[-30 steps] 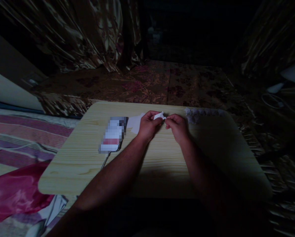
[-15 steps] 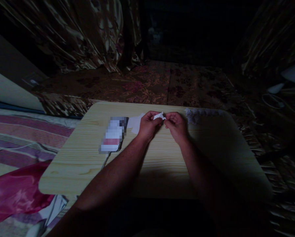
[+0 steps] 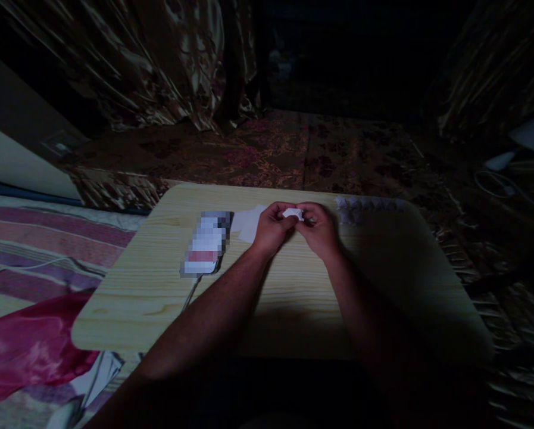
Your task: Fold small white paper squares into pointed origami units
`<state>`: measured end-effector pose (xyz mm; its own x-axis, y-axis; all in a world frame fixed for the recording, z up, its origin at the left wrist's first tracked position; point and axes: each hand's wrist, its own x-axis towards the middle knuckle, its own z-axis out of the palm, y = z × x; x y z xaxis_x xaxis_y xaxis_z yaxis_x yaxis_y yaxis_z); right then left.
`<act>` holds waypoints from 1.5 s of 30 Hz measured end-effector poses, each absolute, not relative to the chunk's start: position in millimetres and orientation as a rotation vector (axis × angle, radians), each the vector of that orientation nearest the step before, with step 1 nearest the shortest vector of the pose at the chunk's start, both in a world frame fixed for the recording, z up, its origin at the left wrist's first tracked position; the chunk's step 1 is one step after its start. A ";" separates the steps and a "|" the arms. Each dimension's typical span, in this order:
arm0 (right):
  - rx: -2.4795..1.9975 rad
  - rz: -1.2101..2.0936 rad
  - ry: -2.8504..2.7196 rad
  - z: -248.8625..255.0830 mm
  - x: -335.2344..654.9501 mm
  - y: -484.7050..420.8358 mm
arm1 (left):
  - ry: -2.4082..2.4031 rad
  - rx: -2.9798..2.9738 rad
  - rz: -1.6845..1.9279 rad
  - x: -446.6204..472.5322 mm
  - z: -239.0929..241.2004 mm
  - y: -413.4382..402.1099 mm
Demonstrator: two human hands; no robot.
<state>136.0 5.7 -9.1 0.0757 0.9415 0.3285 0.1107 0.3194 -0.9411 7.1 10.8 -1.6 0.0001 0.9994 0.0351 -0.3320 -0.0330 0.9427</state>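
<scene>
A small white folded paper piece (image 3: 292, 213) is pinched between both of my hands above the far middle of a light wooden table (image 3: 159, 286). My left hand (image 3: 271, 229) is closed on its left side. My right hand (image 3: 319, 227) is closed on its right side, and the two hands touch. A flat white sheet of paper (image 3: 246, 223) lies on the table just left of my left hand. Most of the folded piece is hidden by my fingers.
A phone (image 3: 205, 243) with a cable (image 3: 189, 295) lies on the table left of the paper. Several small white folded pieces (image 3: 365, 205) sit in a row at the far right edge. Striped bedding (image 3: 34, 250) and red cloth (image 3: 25, 345) lie left. Patterned fabric (image 3: 284, 149) lies beyond.
My right hand has moved left until it meets my left hand. The paper piece now shows less between my fingers.
</scene>
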 end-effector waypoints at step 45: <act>-1.196 0.920 -1.217 -4.6 134.4 4.6 | 0.822 0.937 1.443 6.3 7.6 8.0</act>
<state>134.4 4.6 -4.6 0.1576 0.9695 0.1876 0.0837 0.1762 -0.9808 6.3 8.0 7.6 -0.0087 0.9961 0.0876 -0.4329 -0.0827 0.8977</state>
